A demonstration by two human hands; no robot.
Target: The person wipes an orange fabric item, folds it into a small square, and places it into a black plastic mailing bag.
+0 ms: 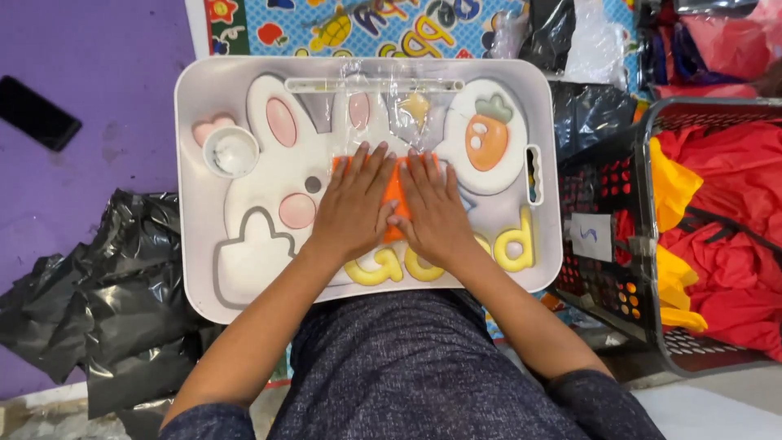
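Note:
A white lap tray [195, 269] with a rabbit and carrot picture lies across my knees. On its middle rests an orange folded piece [397, 195] inside a clear plastic bag [407, 106] that stretches toward the tray's far edge. My left hand [354, 204] and my right hand [432, 208] both lie flat on the orange piece, fingers spread and pointing away from me, side by side. Most of the orange piece is hidden under the palms.
Crumpled black plastic bags [114, 293] lie on the purple mat at the left. A black phone [37, 112] rests at the far left. On the right stands a black mesh basket [643, 187] holding red and yellow cloth [725, 212]. More bags lie behind the tray.

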